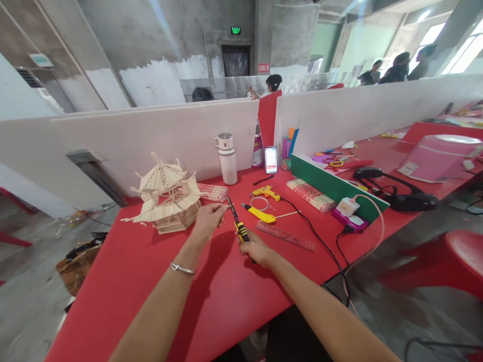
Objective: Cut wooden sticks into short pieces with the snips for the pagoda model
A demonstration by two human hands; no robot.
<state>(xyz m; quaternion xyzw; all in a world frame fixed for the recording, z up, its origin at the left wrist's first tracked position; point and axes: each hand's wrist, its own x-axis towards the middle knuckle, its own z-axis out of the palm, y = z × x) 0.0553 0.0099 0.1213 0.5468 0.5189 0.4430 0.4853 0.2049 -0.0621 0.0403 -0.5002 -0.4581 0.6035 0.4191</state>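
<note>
My right hand (254, 249) is wrapped round the grips of yellow-and-black-handled pliers (241, 229), whose dark jaws point up and away from me. Just left of the jaws, my left hand (209, 221) is pinched closed. A tiny pale tip, seemingly a thin wooden stick (227, 206), shows at its fingertips beside the jaws; most of it is hidden. To the left stands a pagoda-like model (169, 196) built of wooden sticks, with two tiers of roof. Behind my left hand lies a packet of sticks (213, 192).
On the red table (151, 281) lie a yellow glue gun (266, 192), a yellow utility knife (260, 213), a clear ruler (286, 236) and another stick packet (311, 195). A white bottle (228, 163) and a phone (270, 160) stand near the partition. Cables run from a purple power strip (350, 221).
</note>
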